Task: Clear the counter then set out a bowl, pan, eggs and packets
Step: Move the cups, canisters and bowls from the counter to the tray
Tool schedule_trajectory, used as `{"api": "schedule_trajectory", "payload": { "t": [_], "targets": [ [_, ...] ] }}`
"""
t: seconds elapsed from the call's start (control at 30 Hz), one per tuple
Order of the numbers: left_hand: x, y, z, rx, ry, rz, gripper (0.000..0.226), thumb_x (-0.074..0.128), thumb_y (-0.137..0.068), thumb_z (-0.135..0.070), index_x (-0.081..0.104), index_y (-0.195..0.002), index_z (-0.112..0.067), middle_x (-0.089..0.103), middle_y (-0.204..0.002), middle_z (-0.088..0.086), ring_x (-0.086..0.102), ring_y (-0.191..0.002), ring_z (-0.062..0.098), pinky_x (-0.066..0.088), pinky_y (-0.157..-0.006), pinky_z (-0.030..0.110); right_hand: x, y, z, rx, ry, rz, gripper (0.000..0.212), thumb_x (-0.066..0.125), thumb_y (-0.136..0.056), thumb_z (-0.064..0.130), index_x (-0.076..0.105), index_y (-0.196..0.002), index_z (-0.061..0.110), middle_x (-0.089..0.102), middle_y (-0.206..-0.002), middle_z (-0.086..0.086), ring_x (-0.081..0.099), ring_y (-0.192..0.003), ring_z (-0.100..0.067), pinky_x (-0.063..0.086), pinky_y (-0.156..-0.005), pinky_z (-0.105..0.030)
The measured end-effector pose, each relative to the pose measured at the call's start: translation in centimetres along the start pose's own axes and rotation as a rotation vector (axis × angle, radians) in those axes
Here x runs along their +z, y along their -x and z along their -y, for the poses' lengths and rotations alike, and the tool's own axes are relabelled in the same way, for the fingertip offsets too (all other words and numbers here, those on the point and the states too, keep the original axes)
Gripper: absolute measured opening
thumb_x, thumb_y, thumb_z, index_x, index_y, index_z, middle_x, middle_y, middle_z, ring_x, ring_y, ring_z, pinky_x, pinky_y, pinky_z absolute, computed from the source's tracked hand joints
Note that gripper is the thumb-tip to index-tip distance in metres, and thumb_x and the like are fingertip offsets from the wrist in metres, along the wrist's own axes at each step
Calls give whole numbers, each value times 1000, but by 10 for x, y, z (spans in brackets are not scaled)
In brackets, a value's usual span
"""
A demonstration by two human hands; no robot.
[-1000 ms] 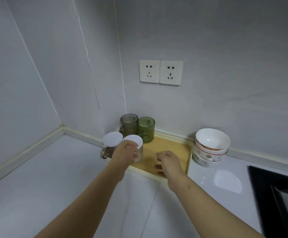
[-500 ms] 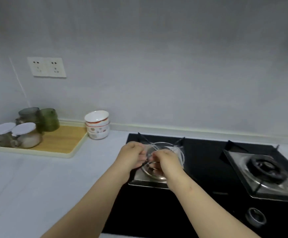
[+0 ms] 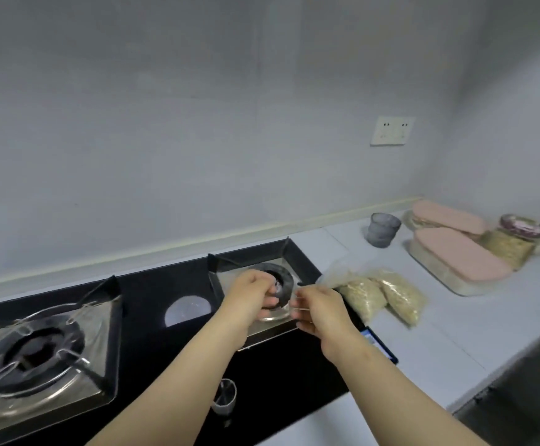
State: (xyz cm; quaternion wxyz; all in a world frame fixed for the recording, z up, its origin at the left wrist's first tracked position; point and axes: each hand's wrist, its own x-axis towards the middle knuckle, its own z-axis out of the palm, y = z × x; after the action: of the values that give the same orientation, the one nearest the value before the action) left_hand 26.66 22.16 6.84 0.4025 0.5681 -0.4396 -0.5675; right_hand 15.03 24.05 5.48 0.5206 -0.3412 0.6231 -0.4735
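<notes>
We hold our left hand (image 3: pixel 251 295) and right hand (image 3: pixel 321 312) close together over the right burner (image 3: pixel 284 277), fingers curled, grasp unclear, likely to reach the grain packets (image 3: pixel 382 294) beside it.

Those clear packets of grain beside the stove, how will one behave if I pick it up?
The packets look like thin clear film holding loose grain, so one would probably sag and shift in a grip. They lie slumped flat on the counter, so rolling seems unlikely. The glossy film may be slightly slippery.
</notes>
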Motion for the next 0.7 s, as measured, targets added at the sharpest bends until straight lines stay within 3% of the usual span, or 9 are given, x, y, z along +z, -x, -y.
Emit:
{"api": "schedule_trajectory", "payload": {
  "t": [0.13,0.3,0.5,0.7],
  "targets": [
    [58,-51,-20,23,-41,54,13,45,-95,-15,57,-89,-17,58,-82,-2,57,-69,8,45,-62,19,-45,-53,23,-3,-32,-79,16,47,-91,9,54,-78,15,57,-71,-3,51,-59,-15,41,-60,-24],
    [131,-104,-48,61,-115,139,17,44,-93,-14,53,-79,-19,56,-83,-3,58,-68,9,43,-62,21,-107,-103,45,-6,-56,-174,14,46,-92,9,54,-81,14,57,-73,-4,49,-58,-17,38,-56,-23],
    [217,-163,-58,77,-181,199,13,45,-93,-15,54,-84,-17,56,-87,-3,58,-71,10,43,-63,21,-188,-175,55,8,-51,-243,12,47,-91,10,54,-81,13,57,-72,-4,49,-57,-17,36,-55,-25],
    [302,-220,-52,37,-156,95,10,46,-93,-16,53,-86,-16,56,-89,-1,58,-72,11,44,-66,24,-261,-258,65,22,-11,-169,12,46,-93,10,50,-82,12,54,-71,-4,46,-56,-17,36,-56,-25]
  ]
}}
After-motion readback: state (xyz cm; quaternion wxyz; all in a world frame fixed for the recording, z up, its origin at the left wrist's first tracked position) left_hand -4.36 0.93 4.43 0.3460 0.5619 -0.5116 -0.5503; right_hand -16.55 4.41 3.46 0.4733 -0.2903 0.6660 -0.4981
